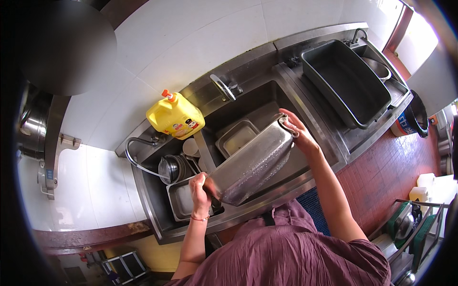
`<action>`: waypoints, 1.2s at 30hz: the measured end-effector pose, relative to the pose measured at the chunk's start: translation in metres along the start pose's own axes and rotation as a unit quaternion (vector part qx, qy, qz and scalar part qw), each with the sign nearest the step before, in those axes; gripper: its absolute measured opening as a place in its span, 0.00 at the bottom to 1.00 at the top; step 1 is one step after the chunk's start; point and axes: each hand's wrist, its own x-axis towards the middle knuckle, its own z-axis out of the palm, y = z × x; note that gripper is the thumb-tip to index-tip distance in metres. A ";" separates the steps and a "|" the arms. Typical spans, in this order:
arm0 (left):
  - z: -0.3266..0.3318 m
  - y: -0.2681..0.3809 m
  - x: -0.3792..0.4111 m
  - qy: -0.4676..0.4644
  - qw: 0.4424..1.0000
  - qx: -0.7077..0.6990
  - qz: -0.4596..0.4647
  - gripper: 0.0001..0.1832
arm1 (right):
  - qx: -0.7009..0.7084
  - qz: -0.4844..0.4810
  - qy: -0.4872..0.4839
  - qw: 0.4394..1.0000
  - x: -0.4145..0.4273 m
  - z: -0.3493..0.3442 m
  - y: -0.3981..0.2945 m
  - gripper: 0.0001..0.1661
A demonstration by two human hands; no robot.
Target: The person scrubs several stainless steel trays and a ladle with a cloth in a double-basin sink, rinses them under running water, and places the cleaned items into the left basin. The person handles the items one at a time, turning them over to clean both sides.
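A rectangular stainless steel pan [254, 166] is held tilted over the middle sink basin, with wet suds on its side. My left hand [201, 189] grips its near left end. At its far right end, my right hand [297, 132] presses a wadded cloth [287, 126] against the rim. Behind the held pan, another metal pan [238, 137] lies in the middle basin. The left basin contains a steel pan [181, 202], stacked bowls [173, 168] and a white cup [191, 147].
A yellow detergent jug [175, 116] with an orange pump stands at the sink's back edge. Two faucets, one chrome [223, 87] and one with a hose [137, 161], rise behind the basins. A large dark plastic tub [347, 82] occupies the right side; a bucket [411, 118] stands beyond.
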 end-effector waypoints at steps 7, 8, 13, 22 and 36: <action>-0.023 -0.017 0.005 -0.068 0.987 -0.036 -0.140 0.15 | -0.127 0.003 -0.018 0.992 0.006 -0.007 -0.009 0.19; -0.035 -0.007 0.017 -0.167 0.971 0.046 -0.162 0.15 | -0.149 0.002 -0.005 0.989 0.002 0.002 -0.018 0.20; -0.001 0.001 0.035 -0.301 0.908 0.282 -0.076 0.22 | -0.352 -0.015 -0.025 0.936 0.002 0.038 -0.038 0.32; 0.059 -0.006 0.043 -0.149 0.954 0.217 0.144 0.34 | -0.557 -0.274 -0.081 0.780 -0.015 0.115 -0.047 0.30; 0.022 -0.038 0.022 -0.007 0.999 0.034 0.030 0.25 | -0.281 -0.018 0.139 0.949 -0.019 0.017 0.003 0.31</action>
